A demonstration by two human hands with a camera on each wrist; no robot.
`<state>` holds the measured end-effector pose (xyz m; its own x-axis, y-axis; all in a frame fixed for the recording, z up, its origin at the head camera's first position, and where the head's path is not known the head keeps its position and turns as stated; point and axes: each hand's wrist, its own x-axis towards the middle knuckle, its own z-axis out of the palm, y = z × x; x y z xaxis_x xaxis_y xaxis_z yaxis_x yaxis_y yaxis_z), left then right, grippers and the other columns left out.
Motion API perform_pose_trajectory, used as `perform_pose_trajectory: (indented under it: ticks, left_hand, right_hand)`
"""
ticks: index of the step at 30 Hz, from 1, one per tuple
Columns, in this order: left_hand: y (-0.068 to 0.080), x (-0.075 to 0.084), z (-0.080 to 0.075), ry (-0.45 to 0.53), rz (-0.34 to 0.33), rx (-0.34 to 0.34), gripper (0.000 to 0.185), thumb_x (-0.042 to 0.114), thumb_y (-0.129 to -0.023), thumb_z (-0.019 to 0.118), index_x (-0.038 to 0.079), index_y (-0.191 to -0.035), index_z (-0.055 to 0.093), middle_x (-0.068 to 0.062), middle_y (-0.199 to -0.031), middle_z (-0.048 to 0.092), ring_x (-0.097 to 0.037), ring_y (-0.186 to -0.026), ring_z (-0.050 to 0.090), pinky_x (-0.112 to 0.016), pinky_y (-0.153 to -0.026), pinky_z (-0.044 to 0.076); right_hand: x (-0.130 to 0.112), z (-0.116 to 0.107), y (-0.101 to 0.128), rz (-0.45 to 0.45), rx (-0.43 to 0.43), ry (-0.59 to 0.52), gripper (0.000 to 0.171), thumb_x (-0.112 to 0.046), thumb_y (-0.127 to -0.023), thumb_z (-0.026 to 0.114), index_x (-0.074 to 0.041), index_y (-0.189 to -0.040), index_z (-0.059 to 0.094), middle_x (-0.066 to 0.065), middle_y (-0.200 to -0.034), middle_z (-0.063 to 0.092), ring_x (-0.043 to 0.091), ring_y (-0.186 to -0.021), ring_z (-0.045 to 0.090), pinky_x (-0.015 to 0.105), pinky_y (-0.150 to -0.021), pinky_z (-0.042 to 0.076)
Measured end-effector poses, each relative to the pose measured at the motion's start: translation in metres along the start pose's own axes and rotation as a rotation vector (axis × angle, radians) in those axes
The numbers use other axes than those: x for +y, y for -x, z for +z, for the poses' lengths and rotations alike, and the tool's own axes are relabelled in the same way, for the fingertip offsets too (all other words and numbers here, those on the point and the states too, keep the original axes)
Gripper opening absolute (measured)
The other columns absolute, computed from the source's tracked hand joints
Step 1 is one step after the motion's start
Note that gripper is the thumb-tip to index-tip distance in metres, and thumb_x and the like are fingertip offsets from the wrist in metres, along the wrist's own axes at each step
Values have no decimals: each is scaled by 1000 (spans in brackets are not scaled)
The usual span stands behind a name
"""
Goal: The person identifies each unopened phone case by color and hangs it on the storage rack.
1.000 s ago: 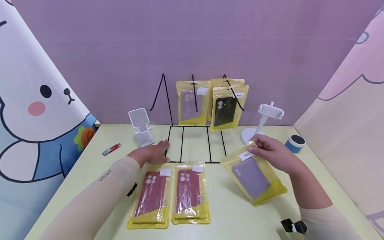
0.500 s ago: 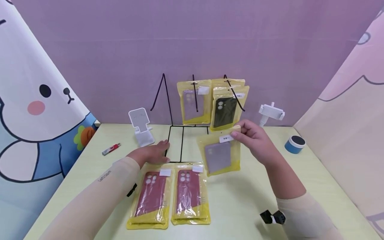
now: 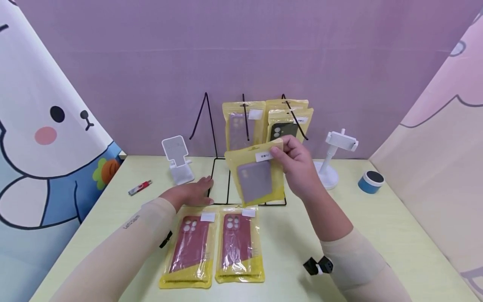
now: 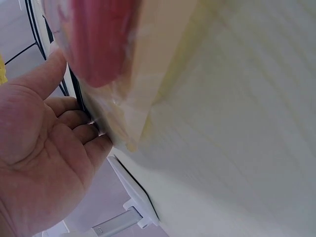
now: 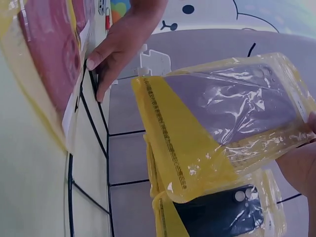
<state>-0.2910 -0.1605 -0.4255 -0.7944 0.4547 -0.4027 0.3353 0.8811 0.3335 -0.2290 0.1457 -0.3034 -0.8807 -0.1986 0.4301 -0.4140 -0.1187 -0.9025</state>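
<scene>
In the head view my right hand [image 3: 298, 165] pinches the top right corner of a yellow-edged clear pouch [image 3: 277, 191] by its white label. Inside the pouch is a purple phone case [image 3: 254, 180]. It hangs tilted above the base of a black wire display rack [image 3: 228, 184], in front of the hanging pouches. My left hand [image 3: 192, 193] rests on the left side of the rack's base, fingers fairly straight; the left wrist view shows its palm [image 4: 54, 153] beside the wire. Another purple-case pouch [image 3: 235, 130] hangs on the middle hook, and a black-case pouch [image 3: 290, 117] on the right hook.
Two pouches with red phone cases, a left one [image 3: 190, 247] and a right one [image 3: 237, 247], lie before the rack. A white phone stand [image 3: 176, 159] and USB stick [image 3: 139, 187] are at left. A white phone holder [image 3: 328, 172] and blue-white jar [image 3: 371, 181] stand at right.
My right hand has carried the purple-case pouch left and upward from the table's right side to before the rack, turning it more upright. The left hand has stayed in place.
</scene>
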Motion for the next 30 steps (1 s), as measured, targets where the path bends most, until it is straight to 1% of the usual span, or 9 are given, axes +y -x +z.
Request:
perform_pose_trajectory:
  ticks: [3, 7, 9, 13, 16, 19, 23, 27, 30]
  left_hand:
    - [1, 0, 1, 5, 11, 1, 83, 39, -99, 55, 3, -157, 8, -19, -164, -1, -37, -152, 1, -50, -123, 9]
    - [1, 0, 1, -7, 48, 9, 81, 36, -100, 54, -1, -156, 10, -23, -163, 2, -40, -151, 3, -52, -123, 11]
    - [1, 0, 0, -14, 65, 9, 80, 36, -100, 54, -3, -155, 10, -25, -163, 2, -41, -150, 4, -52, -123, 11]
    - [2, 0, -1, -5, 67, 6, 81, 35, -100, 54, -3, -155, 10, -25, -163, 1, -41, -150, 3, -52, -123, 11]
    - [2, 1, -2, -7, 61, 7, 80, 36, -100, 54, -3, -156, 10, -24, -163, 1, -41, -150, 3, -53, -123, 10]
    - [3, 1, -2, -11, 62, 12, 80, 35, -101, 54, -3, -156, 10, -24, -163, 1, -42, -150, 4, -53, -123, 10]
    - [3, 0, -2, -1, 57, 14, 80, 35, -100, 54, -2, -156, 10, -24, -163, 1, -42, -150, 3, -53, -123, 10]
    - [1, -1, 0, -12, 67, 23, 80, 35, -100, 54, -3, -155, 11, -25, -162, 2, -42, -150, 4, -53, -123, 10]
    - [0, -2, 0, -23, 71, 30, 79, 35, -100, 54, -4, -155, 12, -26, -162, 3, -43, -150, 5, -53, -123, 11]
  right_hand:
    - [0, 6, -6, 2, 8, -29, 10, -14, -96, 63, -8, -96, 55, 0, -89, 65, 11, -82, 59, 21, -68, 47]
    - [0, 11, -13, 16, 27, -68, 6, -11, -97, 60, -9, -96, 55, 1, -93, 64, 12, -88, 61, 21, -74, 50]
    - [0, 12, -16, 25, 47, -67, 5, -11, -98, 60, -10, -97, 55, 1, -94, 62, 12, -89, 60, 21, -75, 50]
    - [3, 12, -23, 20, 62, -43, 6, -11, -97, 60, -10, -97, 55, 1, -88, 58, 12, -84, 55, 21, -72, 47]
    - [5, 11, -28, 3, 59, 11, 7, -12, -96, 63, -9, -96, 56, 0, -82, 55, 13, -78, 50, 22, -67, 45]
    - [8, 8, -34, -6, 58, 114, 13, -17, -95, 65, -9, -95, 56, 0, -78, 50, 13, -70, 45, 24, -59, 42]
    - [10, 3, -42, -8, 59, 337, 27, -32, -93, 68, -9, -93, 53, 2, -75, 47, 15, -62, 41, 26, -51, 38]
    - [8, 3, -49, -15, 80, 586, 40, -48, -92, 65, -11, -88, 48, 5, -72, 45, 20, -61, 41, 31, -53, 37]
    - [7, 4, -55, -4, 100, 700, 46, -55, -91, 61, -12, -86, 44, 6, -71, 43, 23, -62, 41, 33, -55, 36]
